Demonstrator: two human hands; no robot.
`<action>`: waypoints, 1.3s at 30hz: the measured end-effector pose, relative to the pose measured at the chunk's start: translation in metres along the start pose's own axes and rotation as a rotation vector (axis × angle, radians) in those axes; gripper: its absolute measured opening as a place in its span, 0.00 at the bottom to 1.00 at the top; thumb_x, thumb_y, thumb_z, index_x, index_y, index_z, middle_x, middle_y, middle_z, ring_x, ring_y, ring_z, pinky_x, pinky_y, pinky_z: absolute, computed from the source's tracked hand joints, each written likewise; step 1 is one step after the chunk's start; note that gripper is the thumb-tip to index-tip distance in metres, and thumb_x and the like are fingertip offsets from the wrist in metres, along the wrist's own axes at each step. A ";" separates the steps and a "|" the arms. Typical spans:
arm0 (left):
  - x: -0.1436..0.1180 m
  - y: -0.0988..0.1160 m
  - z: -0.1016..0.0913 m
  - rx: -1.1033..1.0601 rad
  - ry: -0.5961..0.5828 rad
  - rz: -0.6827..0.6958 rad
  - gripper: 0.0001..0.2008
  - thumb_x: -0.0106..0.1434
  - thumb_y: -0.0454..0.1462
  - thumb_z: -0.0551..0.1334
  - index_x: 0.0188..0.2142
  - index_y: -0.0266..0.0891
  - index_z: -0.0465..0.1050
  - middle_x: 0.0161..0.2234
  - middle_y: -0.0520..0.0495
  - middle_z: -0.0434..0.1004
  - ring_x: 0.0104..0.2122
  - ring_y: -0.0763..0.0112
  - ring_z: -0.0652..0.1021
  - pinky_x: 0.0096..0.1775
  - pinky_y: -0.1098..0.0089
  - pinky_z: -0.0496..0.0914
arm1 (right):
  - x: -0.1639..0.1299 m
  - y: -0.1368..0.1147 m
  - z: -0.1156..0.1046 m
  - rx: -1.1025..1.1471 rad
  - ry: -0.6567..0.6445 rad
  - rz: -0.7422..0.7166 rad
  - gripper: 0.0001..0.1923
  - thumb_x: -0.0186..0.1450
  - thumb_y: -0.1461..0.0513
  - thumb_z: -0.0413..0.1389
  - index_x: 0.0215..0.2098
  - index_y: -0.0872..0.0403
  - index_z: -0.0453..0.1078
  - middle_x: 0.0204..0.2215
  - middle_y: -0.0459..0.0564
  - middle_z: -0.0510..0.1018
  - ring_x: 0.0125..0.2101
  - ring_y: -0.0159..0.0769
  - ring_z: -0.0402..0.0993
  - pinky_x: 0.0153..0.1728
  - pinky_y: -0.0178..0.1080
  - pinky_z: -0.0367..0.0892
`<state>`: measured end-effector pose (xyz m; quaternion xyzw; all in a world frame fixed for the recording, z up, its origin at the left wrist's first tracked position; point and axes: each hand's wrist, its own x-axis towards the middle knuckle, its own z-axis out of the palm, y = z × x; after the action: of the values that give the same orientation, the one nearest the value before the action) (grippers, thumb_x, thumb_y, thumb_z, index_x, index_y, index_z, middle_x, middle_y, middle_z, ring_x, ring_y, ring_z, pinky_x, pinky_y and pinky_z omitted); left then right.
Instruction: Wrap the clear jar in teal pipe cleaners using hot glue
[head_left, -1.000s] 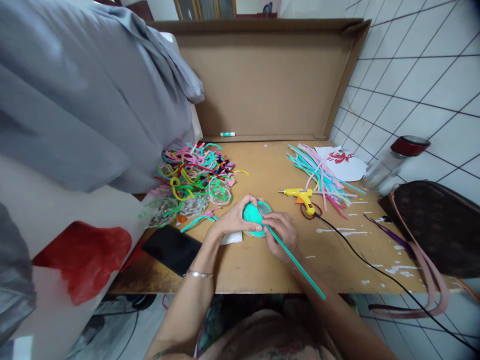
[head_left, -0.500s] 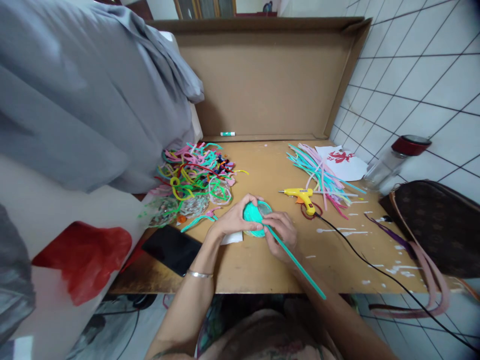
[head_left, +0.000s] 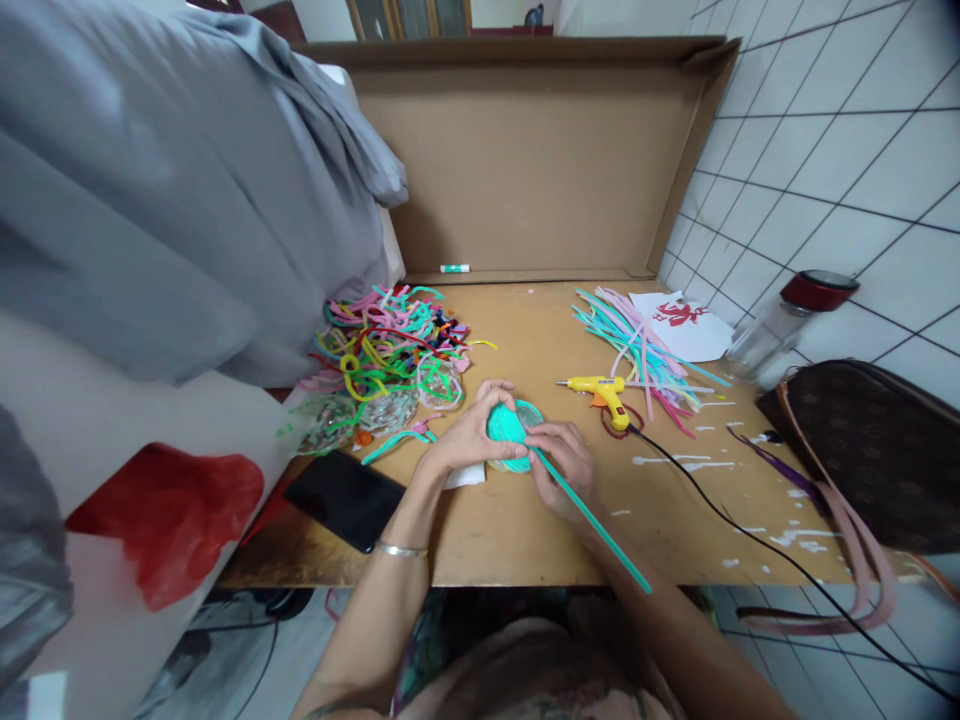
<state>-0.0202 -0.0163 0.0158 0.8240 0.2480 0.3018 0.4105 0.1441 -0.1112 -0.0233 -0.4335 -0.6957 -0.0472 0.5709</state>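
Near the front middle of the table (head_left: 502,540), my left hand (head_left: 471,432) is wrapped round the side of a small round, see-through container (head_left: 530,413) partly covered in turquoise pipe cleaner. My right hand (head_left: 564,462) pinches a long turquoise pipe cleaner (head_left: 596,525) close to the container's right side. Its free end slants down over my right forearm. Where the strip meets the container is partly hidden by my fingers. A bit of white paper (head_left: 466,476) lies by my left wrist.
A yellow glue gun (head_left: 604,387) with a black cord lies right of my hands. Pipe cleaners are heaped left (head_left: 390,340) and bundled right (head_left: 637,340). Around them are a black phone (head_left: 345,500), a glass bottle (head_left: 772,325), a brown bag (head_left: 870,450) and an upright cardboard panel (head_left: 540,170).
Very little differs. Both hands keep their hold on the container and the pipe cleaner in nearly the same place.
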 end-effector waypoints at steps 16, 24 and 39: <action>-0.002 0.016 0.002 0.089 0.133 0.033 0.24 0.51 0.49 0.72 0.41 0.39 0.71 0.46 0.43 0.70 0.49 0.59 0.72 0.53 0.61 0.66 | 0.006 -0.002 0.001 0.028 0.075 0.058 0.08 0.63 0.67 0.53 0.38 0.51 0.72 0.36 0.52 0.76 0.37 0.38 0.74 0.38 0.42 0.73; -0.007 0.010 0.004 -0.031 0.158 -0.011 0.25 0.50 0.49 0.73 0.42 0.39 0.72 0.48 0.41 0.73 0.51 0.57 0.73 0.54 0.56 0.66 | 0.007 -0.005 0.000 0.016 0.069 0.020 0.10 0.63 0.68 0.53 0.40 0.51 0.73 0.35 0.52 0.77 0.37 0.38 0.75 0.39 0.43 0.73; -0.010 0.009 0.010 -0.165 0.181 -0.002 0.25 0.53 0.46 0.72 0.44 0.39 0.65 0.51 0.39 0.71 0.54 0.58 0.72 0.56 0.58 0.66 | 0.009 -0.006 -0.002 -0.003 0.047 0.034 0.10 0.63 0.67 0.53 0.40 0.52 0.73 0.36 0.53 0.77 0.38 0.38 0.75 0.39 0.43 0.74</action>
<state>-0.0181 -0.0327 0.0151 0.7564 0.2591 0.3942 0.4531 0.1415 -0.1112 -0.0123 -0.4452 -0.6743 -0.0488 0.5872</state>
